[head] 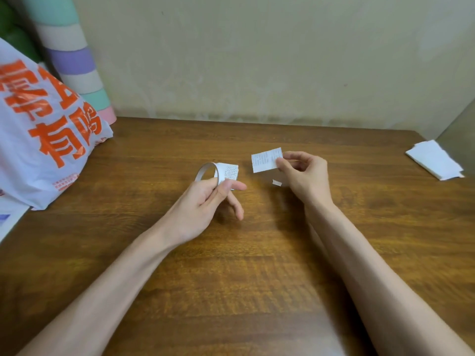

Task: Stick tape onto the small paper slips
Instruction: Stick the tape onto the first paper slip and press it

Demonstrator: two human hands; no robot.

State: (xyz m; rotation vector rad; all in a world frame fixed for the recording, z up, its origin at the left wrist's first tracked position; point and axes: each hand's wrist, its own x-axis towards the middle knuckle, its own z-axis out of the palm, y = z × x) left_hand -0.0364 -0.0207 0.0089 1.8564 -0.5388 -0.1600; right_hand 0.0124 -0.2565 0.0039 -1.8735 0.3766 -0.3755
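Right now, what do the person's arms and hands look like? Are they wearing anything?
Nothing at all. The left forearm and right forearm are bare as far as the picture shows, with no sleeves. The left hand and right hand have no gloves, and no rings, watch or bracelet show.

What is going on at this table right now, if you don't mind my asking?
A person is working with both hands above a wooden table. The left hand grips a tape roll, with one printed slip held against it by the thumb. The right hand pinches a second slip by its edge, apart from the roll. A small white scrap lies on the table near the right hand, and a stack of white paper sits at the far right.
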